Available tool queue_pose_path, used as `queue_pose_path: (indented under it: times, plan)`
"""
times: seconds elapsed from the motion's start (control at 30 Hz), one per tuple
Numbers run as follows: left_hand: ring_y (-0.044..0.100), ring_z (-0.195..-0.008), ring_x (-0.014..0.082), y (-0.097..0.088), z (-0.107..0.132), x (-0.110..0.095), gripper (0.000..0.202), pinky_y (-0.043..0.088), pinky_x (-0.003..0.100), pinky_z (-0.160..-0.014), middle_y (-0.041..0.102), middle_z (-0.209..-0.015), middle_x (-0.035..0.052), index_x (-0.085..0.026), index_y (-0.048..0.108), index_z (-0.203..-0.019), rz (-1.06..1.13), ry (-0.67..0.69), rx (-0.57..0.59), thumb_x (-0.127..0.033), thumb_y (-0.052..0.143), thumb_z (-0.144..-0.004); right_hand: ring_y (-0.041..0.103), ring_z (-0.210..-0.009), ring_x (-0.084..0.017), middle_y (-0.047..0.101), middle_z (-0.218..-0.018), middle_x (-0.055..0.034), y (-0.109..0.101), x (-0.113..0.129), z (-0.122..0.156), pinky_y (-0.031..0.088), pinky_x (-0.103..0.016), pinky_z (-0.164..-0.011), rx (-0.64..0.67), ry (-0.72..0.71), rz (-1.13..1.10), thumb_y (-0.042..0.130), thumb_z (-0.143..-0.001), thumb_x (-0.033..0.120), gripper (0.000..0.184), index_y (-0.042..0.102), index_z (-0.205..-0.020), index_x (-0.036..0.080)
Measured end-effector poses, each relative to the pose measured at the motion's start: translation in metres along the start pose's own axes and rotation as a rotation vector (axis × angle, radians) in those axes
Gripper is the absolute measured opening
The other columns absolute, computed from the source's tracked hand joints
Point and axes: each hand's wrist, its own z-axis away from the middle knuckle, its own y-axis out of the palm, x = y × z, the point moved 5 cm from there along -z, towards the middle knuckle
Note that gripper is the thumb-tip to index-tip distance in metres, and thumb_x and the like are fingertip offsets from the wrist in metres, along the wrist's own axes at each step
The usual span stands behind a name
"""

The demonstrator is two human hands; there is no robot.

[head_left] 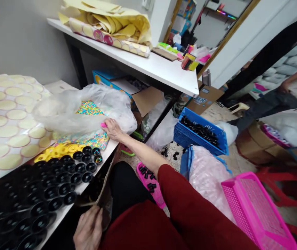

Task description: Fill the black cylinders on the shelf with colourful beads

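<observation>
Right hand (113, 130) gripped a small pink object (103, 125); left hand (88, 227), hold indeterminable; multicoloured pellets (89, 108) risked spilling if the plastic bag (115, 102) slumped.

Rows of black cups (50, 192) and crated black parts (199, 132) suggest a workshop.

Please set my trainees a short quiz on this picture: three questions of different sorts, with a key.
1. Which hand holds the small pink object?
A) left
B) right
C) neither
2. True or false: yellow parts lie between the black cups and the plastic bag.
3. Fill in: the blue crate holds small ____ parts.

Key:
1. B; the right hand has it.
2. True.
3. Black.
</observation>
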Motion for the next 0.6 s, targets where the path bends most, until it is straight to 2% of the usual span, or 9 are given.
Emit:
queue_pose_path:
  times: [0.17,0.3,0.4,0.53,0.6]
  plan:
    - [0.070,-0.078,0.0194,0.000,-0.001,-0.008,0.013,0.058,0.034,-0.072,0.074,-0.090,0.0047,-0.020,0.070,-0.096,-0.043,0.002,-0.020,-0.025,0.059,-0.090,0.058,-0.094,-0.014,0.064,-0.089,-0.0006,-0.007,-0.007,-0.016,0.044,-0.027,-0.080,-0.049,0.081,-0.203,0.053,-0.088,0.026,0.012,0.058,-0.078,0.021]
    - [0.069,-0.074,0.0169,-0.002,-0.008,-0.018,0.010,0.057,0.029,-0.067,0.073,-0.085,0.0036,-0.019,0.069,-0.093,-0.044,-0.011,-0.071,-0.023,0.061,-0.089,0.060,-0.084,-0.013,0.063,-0.091,-0.0011,-0.013,-0.007,-0.011,0.048,-0.025,-0.074,-0.072,0.102,-0.310,0.051,-0.087,0.027,0.008,0.056,-0.088,0.021]
    - [0.068,-0.073,0.0149,-0.001,-0.012,-0.025,0.008,0.057,0.026,-0.066,0.072,-0.084,0.0037,-0.018,0.068,-0.092,-0.046,0.022,-0.084,-0.018,0.061,-0.088,0.058,-0.081,-0.013,0.063,-0.098,-0.0040,-0.024,-0.007,-0.010,0.048,-0.026,-0.073,-0.121,0.129,-0.381,0.046,-0.089,0.028,0.019,0.056,-0.101,0.017]
    - [0.067,-0.075,0.0144,0.000,-0.010,-0.025,0.010,0.057,0.025,-0.070,0.072,-0.086,0.0046,-0.016,0.068,-0.093,-0.084,0.017,-0.057,-0.015,0.059,-0.089,0.059,-0.086,-0.015,0.067,-0.100,-0.0058,-0.049,-0.006,-0.030,0.047,-0.025,-0.078,-0.210,0.145,-0.269,0.051,-0.086,0.025,0.022,0.063,-0.101,0.014]
    - [0.067,-0.075,0.0143,0.001,-0.008,-0.023,0.010,0.057,0.025,-0.070,0.072,-0.086,0.0047,-0.017,0.068,-0.092,-0.099,0.002,-0.038,-0.015,0.059,-0.089,0.060,-0.093,-0.019,0.068,-0.105,-0.0091,-0.053,-0.002,-0.047,0.046,-0.027,-0.080,-0.118,0.126,-0.060,0.052,-0.085,0.021,0.021,0.066,-0.099,0.014]
